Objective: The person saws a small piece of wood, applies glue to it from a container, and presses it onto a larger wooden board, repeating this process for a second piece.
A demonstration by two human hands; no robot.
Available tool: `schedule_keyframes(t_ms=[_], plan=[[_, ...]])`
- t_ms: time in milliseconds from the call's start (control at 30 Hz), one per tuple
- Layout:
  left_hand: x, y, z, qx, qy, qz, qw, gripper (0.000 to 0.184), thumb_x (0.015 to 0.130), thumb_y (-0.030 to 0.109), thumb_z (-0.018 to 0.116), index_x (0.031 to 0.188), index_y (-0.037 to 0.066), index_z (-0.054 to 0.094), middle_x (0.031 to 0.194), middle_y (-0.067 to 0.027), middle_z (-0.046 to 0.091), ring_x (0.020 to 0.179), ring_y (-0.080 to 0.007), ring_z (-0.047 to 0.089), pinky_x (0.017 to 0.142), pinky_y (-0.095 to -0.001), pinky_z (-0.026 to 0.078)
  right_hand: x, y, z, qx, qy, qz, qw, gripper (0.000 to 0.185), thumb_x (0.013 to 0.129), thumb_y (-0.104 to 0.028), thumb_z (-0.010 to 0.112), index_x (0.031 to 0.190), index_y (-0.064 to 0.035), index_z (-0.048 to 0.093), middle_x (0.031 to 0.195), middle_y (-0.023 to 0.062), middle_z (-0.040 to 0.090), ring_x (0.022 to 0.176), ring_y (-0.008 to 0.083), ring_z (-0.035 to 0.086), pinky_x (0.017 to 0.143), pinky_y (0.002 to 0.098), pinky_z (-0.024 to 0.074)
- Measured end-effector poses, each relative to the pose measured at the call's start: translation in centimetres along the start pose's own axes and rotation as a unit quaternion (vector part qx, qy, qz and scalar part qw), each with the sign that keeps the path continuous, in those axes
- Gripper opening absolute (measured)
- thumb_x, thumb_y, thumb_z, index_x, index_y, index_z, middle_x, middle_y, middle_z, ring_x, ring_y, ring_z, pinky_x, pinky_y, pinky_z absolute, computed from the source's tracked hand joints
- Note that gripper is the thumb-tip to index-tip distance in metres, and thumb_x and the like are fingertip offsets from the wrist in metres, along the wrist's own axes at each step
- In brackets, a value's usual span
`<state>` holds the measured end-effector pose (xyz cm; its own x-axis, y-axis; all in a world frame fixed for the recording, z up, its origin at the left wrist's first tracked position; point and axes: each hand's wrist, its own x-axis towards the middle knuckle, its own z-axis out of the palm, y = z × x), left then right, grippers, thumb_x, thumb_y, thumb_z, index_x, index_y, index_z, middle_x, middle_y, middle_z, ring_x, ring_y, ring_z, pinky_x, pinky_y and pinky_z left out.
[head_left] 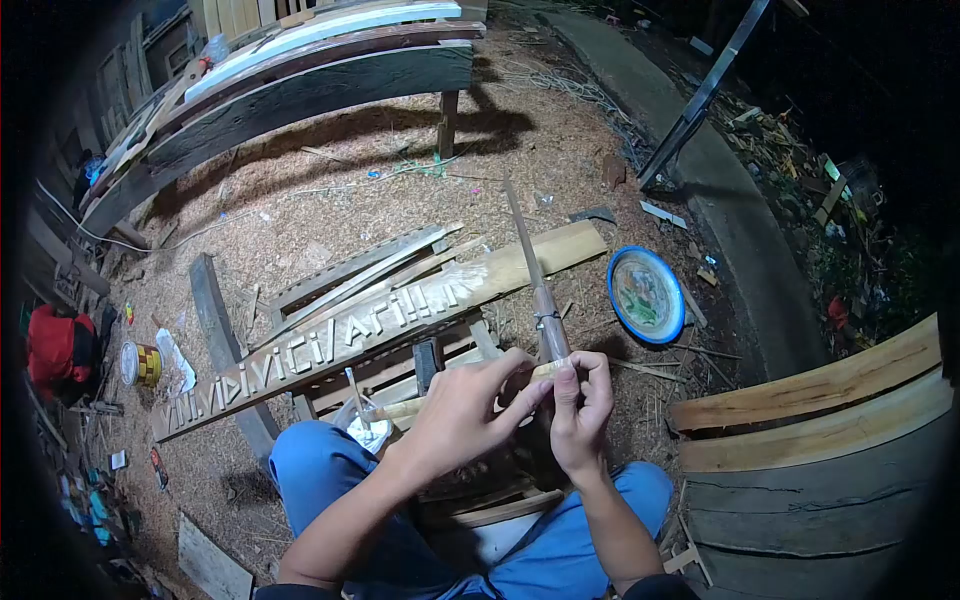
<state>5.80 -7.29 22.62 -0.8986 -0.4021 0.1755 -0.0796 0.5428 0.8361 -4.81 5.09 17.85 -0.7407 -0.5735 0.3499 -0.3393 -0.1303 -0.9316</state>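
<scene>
My left hand (465,405) has its fingers closed round a pale yellowish stick (402,408), whose one end sticks out to the left. My right hand (582,412) pinches the stick's other end between thumb and fingers. Just beyond my fingers runs a long, tapered brown piece (527,245), narrow tip pointing away, with a dark band around its thicker near part. Its near end is hidden at my hands, so I cannot tell what supports it. Behind it lies a long board with raised letters (330,335). A clear bag with white stuff (370,430) sits by my left knee.
A blue-rimmed basin (646,296) stands on the shavings to the right. Curved planks (810,400) lie at lower right. A wooden bench (310,100) crosses the back, and a dark post (705,95) leans at upper right. A yellow-patterned can (141,364) stands at left.
</scene>
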Motion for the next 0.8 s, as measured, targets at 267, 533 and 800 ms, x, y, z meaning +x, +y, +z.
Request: schedule_keyframes(t_ms=[267, 533, 800], plan=[[0.7, -0.4, 0.8, -0.019, 0.049, 0.043, 0.998, 0.029, 0.094, 0.022, 0.07, 0.119, 0.007, 0.064, 0.073, -0.0141, 0.063, 0.052, -0.0224, 0.053, 0.053, -0.0356, 0.043, 0.2, 0.1, -0.5, -0.016, 0.029, 0.003, 0.999, 0.022, 0.109, -0.025, 0.046, 0.113, -0.0046, 0.052, 0.077, -0.0005, 0.058, 0.064, 0.0047, 0.05, 0.058, 0.0215, 0.0414], [1.2, -4.3, 4.5, -0.004, 0.037, 0.062, 0.997, 0.029, 0.092, 0.019, 0.072, 0.118, 0.008, 0.066, 0.086, -0.0144, 0.067, 0.059, -0.0271, 0.059, 0.06, -0.0381, 0.049, -0.3, -0.2, -2.9, 0.026, 0.077, 0.094, 0.992, 0.029, 0.103, -0.012, 0.053, 0.128, -0.0017, 0.045, 0.075, -0.0015, 0.053, 0.062, 0.004, 0.047, 0.055, 0.0218, 0.0371], [1.1, -10.4, 10.0, 0.132, -0.001, -0.017, 0.991, 0.028, 0.095, 0.028, 0.064, 0.12, 0.016, 0.07, 0.087, -0.0178, 0.065, 0.076, -0.0399, 0.067, 0.066, -0.0485, 0.054, -1.0, 1.0, -7.1, -0.01, 0.12, 0.14, 0.983, 0.046, 0.103, -0.014, 0.052, 0.145, -0.0141, 0.034, 0.07, -0.0018, 0.049, 0.051, 0.0023, 0.038, 0.044, 0.0186, 0.0269]])
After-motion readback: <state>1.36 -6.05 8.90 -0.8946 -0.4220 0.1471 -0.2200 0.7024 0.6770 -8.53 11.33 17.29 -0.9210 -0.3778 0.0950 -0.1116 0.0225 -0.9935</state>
